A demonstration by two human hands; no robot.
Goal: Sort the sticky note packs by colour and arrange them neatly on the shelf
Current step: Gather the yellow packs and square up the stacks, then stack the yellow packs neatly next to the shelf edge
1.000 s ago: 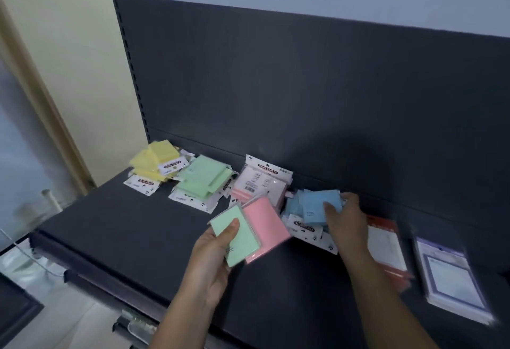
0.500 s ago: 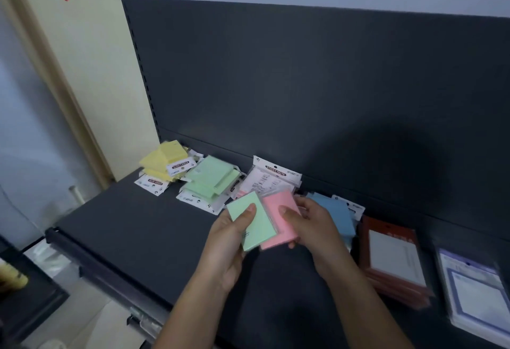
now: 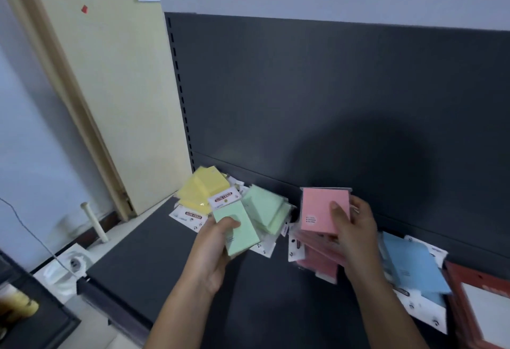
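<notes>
Single view: a head-worn wide-angle camera. It faces forward and down onto the shelf from its front side, at close range. Both forearms enter from the bottom edge. The left hand and right hand sit low in the centre. The back panel fills the middle, with the wall at left. The shelf's front edge runs diagonally.

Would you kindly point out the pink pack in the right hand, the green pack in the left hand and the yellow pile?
pink pack (image 3: pixel 317 208), head view, bare left half of its front face.
green pack (image 3: pixel 244 239), head view, lower part of its face.
yellow pile (image 3: pixel 205 186), head view, top pack's face.
</notes>
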